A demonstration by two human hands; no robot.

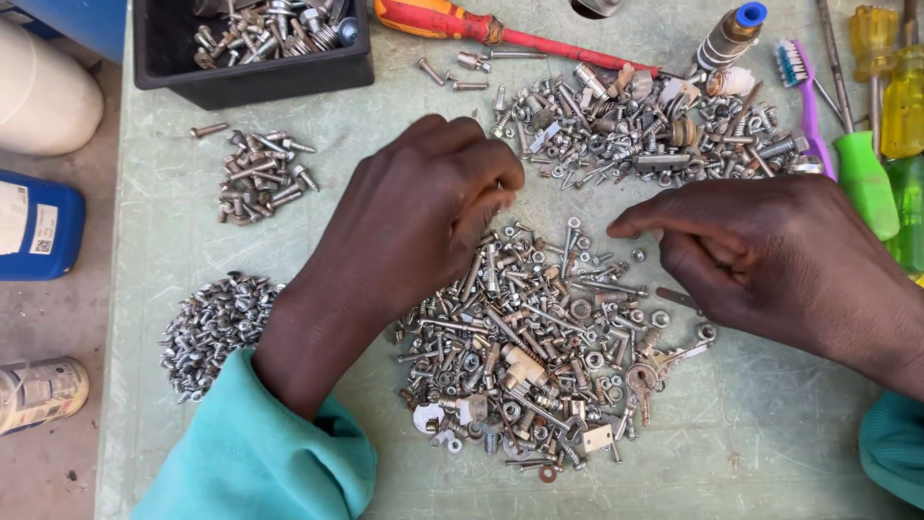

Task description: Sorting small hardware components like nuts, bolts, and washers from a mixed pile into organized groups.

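A workshop: heaps of mixed screws and bolts [539,337] and screwdrivers [500,34] cover a worn green bench [751,433].

Bare table [751,424] lies open front-right; screw piles [529,337], black bin [255,72] and screwdrivers [866,178] crowd elsewhere.

Both hands are bare, with no gloves, rings or watch. The left hand [423,207] and right hand [760,255] emerge from loose teal sleeves [255,448] of soft fabric.
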